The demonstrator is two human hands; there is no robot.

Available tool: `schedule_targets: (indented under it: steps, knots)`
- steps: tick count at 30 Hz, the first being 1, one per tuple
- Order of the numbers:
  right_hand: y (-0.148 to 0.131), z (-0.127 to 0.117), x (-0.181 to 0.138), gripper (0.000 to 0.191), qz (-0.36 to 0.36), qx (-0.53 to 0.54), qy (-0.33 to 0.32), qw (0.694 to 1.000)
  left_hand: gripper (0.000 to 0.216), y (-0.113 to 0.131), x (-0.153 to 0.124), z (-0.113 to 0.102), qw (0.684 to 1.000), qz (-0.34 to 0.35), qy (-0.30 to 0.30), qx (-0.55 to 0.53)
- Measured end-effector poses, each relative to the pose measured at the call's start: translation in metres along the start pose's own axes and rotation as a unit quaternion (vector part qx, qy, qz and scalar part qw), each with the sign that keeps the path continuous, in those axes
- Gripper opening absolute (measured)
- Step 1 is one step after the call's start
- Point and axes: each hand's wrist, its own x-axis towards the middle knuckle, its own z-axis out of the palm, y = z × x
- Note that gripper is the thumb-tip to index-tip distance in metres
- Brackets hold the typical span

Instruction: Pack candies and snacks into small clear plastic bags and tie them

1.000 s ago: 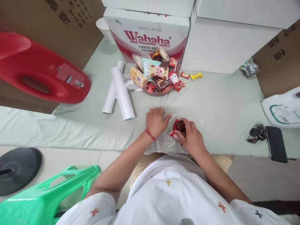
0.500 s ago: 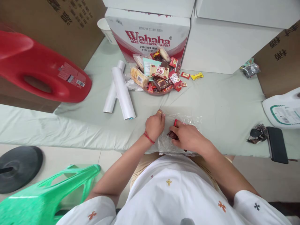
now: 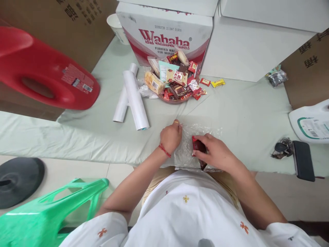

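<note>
A clear plastic bag lies flat on the pale green cloth at the table's near edge. My left hand is closed on the bag's left edge and pins it down. My right hand grips a red and brown snack packet over the middle of the bag. Whether the packet is inside the bag or on top of it I cannot tell. Farther back sits a round dish heaped with several wrapped snacks.
Two white rolls lie left of the dish. A Wahaha carton and white boxes stand behind. A red jug is at left, a white jug, keys and a phone at right. A green stool stands below.
My right hand shifted the snack packet about over the bag, turning it. My left hand curled from a flat palm into a closed grip on the bag's left edge.
</note>
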Motion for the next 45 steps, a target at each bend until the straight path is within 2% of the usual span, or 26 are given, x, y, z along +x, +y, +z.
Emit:
schedule_targets:
  steps: [3, 7, 10, 13, 16, 19, 23, 26, 29, 32, 35, 39, 42, 45]
  knots:
    - [0.005, 0.000, 0.009, 0.048, 0.079, -0.003, 0.059, 0.995, 0.036, 0.000, -0.001, 0.002, 1.000, 0.000, 0.003, 0.000]
    - [0.000, 0.007, 0.023, 0.046, 0.117, -0.056, 0.070, 0.989, 0.036, 0.001, -0.001, 0.002, 1.000, -0.005, 0.006, -0.005]
    - [-0.004, 0.014, 0.024, 0.056, 0.123, -0.077, 0.070, 0.987, 0.034, 0.000, -0.001, 0.002, 1.000, -0.005, 0.007, -0.013]
    - [0.000, 0.020, 0.014, 0.066, 0.115, -0.053, 0.094, 0.987, 0.033, 0.000, 0.000, 0.002, 1.000, -0.005, 0.009, -0.018]
    - [0.005, 0.027, -0.001, 0.065, 0.082, -0.019, 0.124, 0.989, 0.033, -0.001, 0.001, 0.002, 1.000, -0.006, 0.014, -0.019]
    - [0.002, 0.034, -0.015, 0.058, 0.061, -0.034, 0.101, 0.992, 0.031, -0.002, 0.003, 0.003, 0.999, -0.002, 0.022, -0.029]
    - [-0.009, 0.039, -0.025, 0.058, 0.106, -0.112, 0.056, 0.986, 0.028, -0.003, 0.005, 0.003, 0.999, 0.002, 0.026, -0.042]
    - [-0.013, 0.040, -0.029, 0.059, 0.123, -0.132, 0.028, 0.983, 0.027, -0.004, 0.006, 0.004, 0.998, -0.001, 0.030, -0.049]
    - [-0.013, 0.043, -0.031, 0.057, 0.114, -0.126, 0.023, 0.985, 0.025, -0.005, 0.006, 0.004, 0.997, -0.005, 0.037, -0.073]
    - [-0.012, 0.045, -0.032, 0.056, 0.111, -0.121, 0.029, 0.986, 0.016, -0.007, 0.006, 0.000, 0.988, 0.002, 0.045, -0.147]
    - [-0.010, 0.046, -0.032, 0.056, 0.117, -0.113, 0.030, 0.986, 0.009, -0.008, 0.006, -0.011, 0.956, -0.004, 0.010, -0.294]
    - [-0.007, 0.046, -0.032, 0.056, 0.114, -0.091, 0.033, 0.989, 0.012, 0.004, 0.003, -0.030, 0.862, -0.033, -0.098, -0.497]
    - [-0.004, 0.046, -0.031, 0.057, 0.103, -0.063, 0.044, 0.992, 0.016, 0.023, -0.001, -0.039, 0.806, -0.054, -0.159, -0.568]
    - [-0.001, 0.048, -0.030, 0.055, 0.093, -0.026, 0.057, 0.994, 0.016, 0.046, -0.004, -0.038, 0.775, -0.075, -0.201, -0.595]
